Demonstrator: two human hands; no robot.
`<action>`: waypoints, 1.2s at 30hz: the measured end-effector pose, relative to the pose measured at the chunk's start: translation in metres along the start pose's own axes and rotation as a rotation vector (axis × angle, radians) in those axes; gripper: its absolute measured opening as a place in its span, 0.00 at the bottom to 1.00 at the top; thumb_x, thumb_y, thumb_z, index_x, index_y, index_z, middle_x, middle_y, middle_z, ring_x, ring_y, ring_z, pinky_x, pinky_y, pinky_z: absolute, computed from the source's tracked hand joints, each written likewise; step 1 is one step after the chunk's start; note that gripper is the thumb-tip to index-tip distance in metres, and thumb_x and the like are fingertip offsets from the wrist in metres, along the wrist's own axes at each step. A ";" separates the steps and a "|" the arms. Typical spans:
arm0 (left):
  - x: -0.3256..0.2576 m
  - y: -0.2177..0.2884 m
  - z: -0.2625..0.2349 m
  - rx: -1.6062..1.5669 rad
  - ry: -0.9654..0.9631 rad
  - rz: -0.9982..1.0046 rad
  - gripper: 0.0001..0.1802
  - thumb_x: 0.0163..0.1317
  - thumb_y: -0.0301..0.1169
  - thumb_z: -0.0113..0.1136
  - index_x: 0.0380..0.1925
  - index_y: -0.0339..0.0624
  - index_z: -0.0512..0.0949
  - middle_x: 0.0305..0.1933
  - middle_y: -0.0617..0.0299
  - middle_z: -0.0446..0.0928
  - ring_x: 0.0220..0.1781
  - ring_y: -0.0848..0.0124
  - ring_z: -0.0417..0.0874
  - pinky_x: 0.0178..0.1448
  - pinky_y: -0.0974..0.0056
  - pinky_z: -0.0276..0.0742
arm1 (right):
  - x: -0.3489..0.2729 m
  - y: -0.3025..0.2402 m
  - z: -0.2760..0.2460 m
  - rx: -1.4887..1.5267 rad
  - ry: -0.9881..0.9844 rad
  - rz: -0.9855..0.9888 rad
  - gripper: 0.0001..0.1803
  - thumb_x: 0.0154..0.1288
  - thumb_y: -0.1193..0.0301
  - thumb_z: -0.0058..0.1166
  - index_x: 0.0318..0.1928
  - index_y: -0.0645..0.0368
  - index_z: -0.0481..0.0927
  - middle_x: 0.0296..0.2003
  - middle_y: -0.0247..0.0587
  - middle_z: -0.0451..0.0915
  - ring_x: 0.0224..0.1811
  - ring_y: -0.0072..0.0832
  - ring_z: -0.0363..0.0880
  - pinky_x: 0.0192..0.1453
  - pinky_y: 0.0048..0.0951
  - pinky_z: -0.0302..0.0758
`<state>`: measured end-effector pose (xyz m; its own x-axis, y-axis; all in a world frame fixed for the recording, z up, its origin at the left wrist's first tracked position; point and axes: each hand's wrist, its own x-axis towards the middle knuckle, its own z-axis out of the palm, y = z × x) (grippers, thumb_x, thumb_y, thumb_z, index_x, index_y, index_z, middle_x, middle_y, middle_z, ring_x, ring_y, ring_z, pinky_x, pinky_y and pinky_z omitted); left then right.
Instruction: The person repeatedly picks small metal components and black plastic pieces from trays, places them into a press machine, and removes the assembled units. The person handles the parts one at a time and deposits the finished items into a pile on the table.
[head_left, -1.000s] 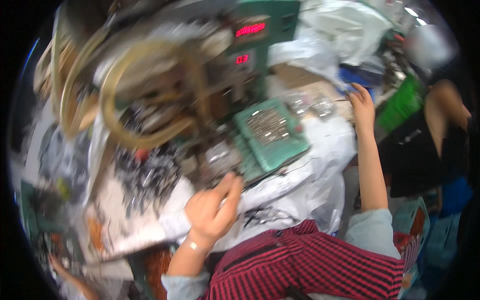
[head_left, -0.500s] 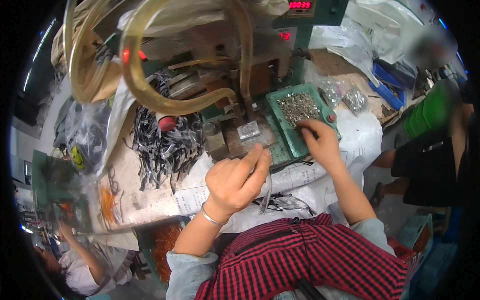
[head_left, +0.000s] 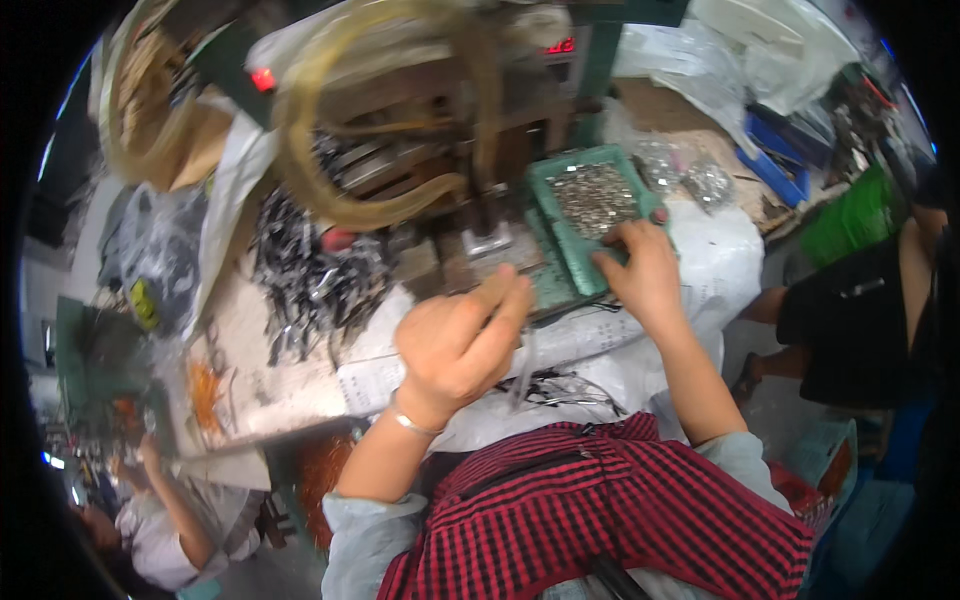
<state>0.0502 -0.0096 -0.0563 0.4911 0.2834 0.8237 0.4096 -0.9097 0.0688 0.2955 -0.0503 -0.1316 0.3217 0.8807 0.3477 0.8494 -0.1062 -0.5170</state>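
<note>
Lying beyond hands [head_left: 650, 270]: metal pieces [head_left: 592, 195]

This is a factory workshop: a machine [head_left: 420, 95] with a red digital readout [head_left: 560, 46] and looping yellowish hose [head_left: 297, 150] stands at a surface [head_left: 275, 392] bearing a green tray [head_left: 586, 272] of tiny metal parts [head_left: 592, 198] and heaped dark strips [head_left: 310, 285]. Another person [head_left: 165, 535] is near green equipment [head_left: 82, 350] at left.

The right hand [head_left: 648, 272] is no longer reaching out near the blue tray [head_left: 768, 181], as it was a second ago; it is now bending its fingers over the near right corner of the green tray [head_left: 583, 270]. The upper red readout is slipping out of view. More of a co-worker [head_left: 155, 535] is showing at lower left, apparently lifting both hands, though blur is obscuring them.
</note>
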 end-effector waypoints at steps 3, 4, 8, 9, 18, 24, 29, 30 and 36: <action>-0.011 0.011 -0.003 -0.043 -0.041 -0.112 0.19 0.47 0.20 0.71 0.43 0.43 0.87 0.47 0.55 0.87 0.31 0.70 0.85 0.30 0.69 0.76 | 0.003 -0.001 0.013 -0.206 0.034 -0.028 0.05 0.55 0.73 0.64 0.31 0.58 0.81 0.36 0.45 0.80 0.46 0.46 0.78 0.47 0.47 0.74; -0.018 0.015 -0.004 -0.084 0.001 -0.161 0.19 0.50 0.23 0.70 0.46 0.43 0.86 0.50 0.54 0.87 0.33 0.70 0.85 0.32 0.69 0.77 | 0.003 -0.007 0.009 -0.258 0.016 -0.028 0.04 0.56 0.74 0.63 0.30 0.58 0.80 0.36 0.45 0.79 0.46 0.47 0.78 0.47 0.48 0.74; -0.069 0.030 -0.047 -0.006 -0.104 -0.289 0.19 0.53 0.25 0.69 0.48 0.42 0.84 0.53 0.54 0.86 0.28 0.70 0.81 0.30 0.68 0.76 | -0.010 -0.004 0.011 -0.130 0.197 -0.021 0.04 0.60 0.74 0.63 0.36 0.59 0.83 0.35 0.44 0.83 0.40 0.42 0.82 0.45 0.42 0.77; -0.081 0.027 -0.065 0.044 -0.174 -0.302 0.20 0.53 0.25 0.69 0.48 0.42 0.84 0.54 0.55 0.85 0.25 0.71 0.78 0.28 0.67 0.74 | -0.012 0.002 0.011 -0.067 0.252 0.011 0.05 0.61 0.74 0.63 0.38 0.59 0.83 0.34 0.44 0.84 0.38 0.40 0.84 0.44 0.40 0.78; -0.067 -0.098 -0.120 0.424 -0.082 -0.657 0.09 0.61 0.19 0.64 0.40 0.40 0.86 0.39 0.57 0.83 0.38 0.61 0.82 0.43 0.63 0.76 | 0.018 0.015 -0.007 0.370 0.223 0.198 0.08 0.63 0.72 0.62 0.41 0.62 0.85 0.32 0.44 0.86 0.34 0.32 0.85 0.43 0.30 0.79; -0.175 -0.195 -0.055 0.607 -0.179 -0.682 0.09 0.60 0.26 0.67 0.41 0.44 0.88 0.54 0.55 0.83 0.55 0.54 0.81 0.58 0.55 0.77 | 0.003 0.017 -0.012 0.032 0.045 0.056 0.06 0.57 0.75 0.63 0.36 0.59 0.85 0.36 0.45 0.85 0.45 0.44 0.83 0.53 0.40 0.77; -0.081 -0.147 -0.057 0.511 -0.019 -0.439 0.07 0.62 0.26 0.69 0.38 0.37 0.87 0.44 0.55 0.86 0.42 0.58 0.84 0.48 0.61 0.79 | 0.000 0.026 -0.004 -0.169 0.251 0.047 0.07 0.54 0.74 0.64 0.36 0.55 0.86 0.39 0.44 0.81 0.48 0.46 0.78 0.53 0.44 0.75; -0.073 -0.139 -0.059 0.373 0.031 -0.502 0.06 0.62 0.26 0.68 0.38 0.35 0.86 0.42 0.55 0.85 0.41 0.61 0.84 0.47 0.63 0.79 | 0.001 0.023 -0.005 -0.175 0.209 0.057 0.07 0.54 0.74 0.65 0.35 0.55 0.86 0.40 0.43 0.81 0.49 0.45 0.78 0.53 0.44 0.75; -0.109 -0.122 -0.034 -0.232 0.409 -1.117 0.07 0.71 0.28 0.63 0.38 0.33 0.83 0.37 0.60 0.84 0.30 0.77 0.80 0.31 0.73 0.75 | 0.008 0.006 -0.007 -0.254 0.050 0.114 0.08 0.54 0.73 0.65 0.37 0.55 0.85 0.41 0.43 0.81 0.50 0.44 0.78 0.52 0.44 0.75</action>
<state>-0.0793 0.0598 -0.1359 -0.3416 0.8681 0.3603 0.2844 -0.2699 0.9199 0.3062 -0.0470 -0.1263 0.4361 0.8331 0.3403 0.8821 -0.3209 -0.3449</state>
